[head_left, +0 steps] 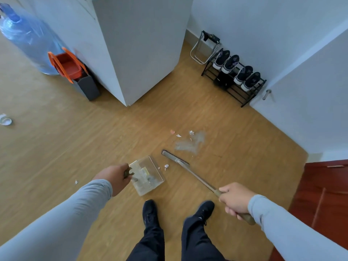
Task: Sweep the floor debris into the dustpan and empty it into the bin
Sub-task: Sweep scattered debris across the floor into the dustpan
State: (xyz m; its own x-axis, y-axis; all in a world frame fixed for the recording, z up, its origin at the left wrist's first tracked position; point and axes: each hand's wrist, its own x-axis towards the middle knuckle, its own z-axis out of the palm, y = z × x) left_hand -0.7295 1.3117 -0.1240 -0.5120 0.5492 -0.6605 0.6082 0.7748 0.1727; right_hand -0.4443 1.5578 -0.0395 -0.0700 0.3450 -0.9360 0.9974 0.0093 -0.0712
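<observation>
My left hand (114,178) grips the dark handle of a clear plastic dustpan (148,174) resting on the wooden floor, with grey dust and scraps inside. My right hand (234,199) holds the handle of a broom (195,177) whose narrow head (174,157) sits on the floor just right of the dustpan. A white scrap (166,166) lies between the dustpan and the broom head. Beyond the head are a grey dust patch (190,143) and small paper bits (178,134). A dark grey bin (87,87) with an orange-handled red basket on top stands far left.
A white cabinet (143,49) stands ahead. A black shoe rack (235,78) with shoes lines the right wall beside a white door (308,91). A blue water jug (28,38) is at far left. Small scraps lie at left (5,120) (76,182). My feet (150,213) are below the dustpan.
</observation>
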